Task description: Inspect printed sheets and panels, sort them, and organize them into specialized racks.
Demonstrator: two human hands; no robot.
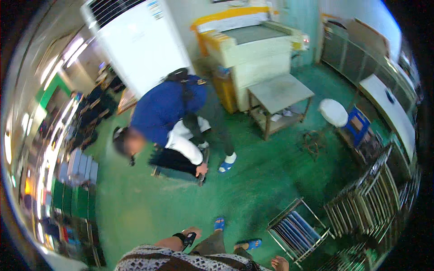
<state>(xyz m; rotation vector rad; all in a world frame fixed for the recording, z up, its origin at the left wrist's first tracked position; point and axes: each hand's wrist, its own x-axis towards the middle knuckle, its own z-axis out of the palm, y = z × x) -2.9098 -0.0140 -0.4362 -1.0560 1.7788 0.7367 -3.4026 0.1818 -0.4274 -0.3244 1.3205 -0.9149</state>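
Note:
My left hand (pixel 192 232) hangs low in front of me, a dark band around its wrist. Its fingers look stretched out and nothing shows in them. At the lower edge, my right hand (pixel 280 263) is partly cut off, its fingers loosely bent and holding nothing visible. Nearest to it stands a metal rack (pixel 283 244) on the floor with several blue flat panels (pixel 296 229) upright in it. Neither hand touches anything I can make out.
Ahead, another person (pixel 169 104) in blue bends over a dark rack-like object (pixel 174 158), one hand on its end. Behind are a cream machine (pixel 257 54), a low table (pixel 280 92) and a white cabinet (pixel 144 45). At right are a white stool (pixel 333 112) and metal frames (pixel 366 198).

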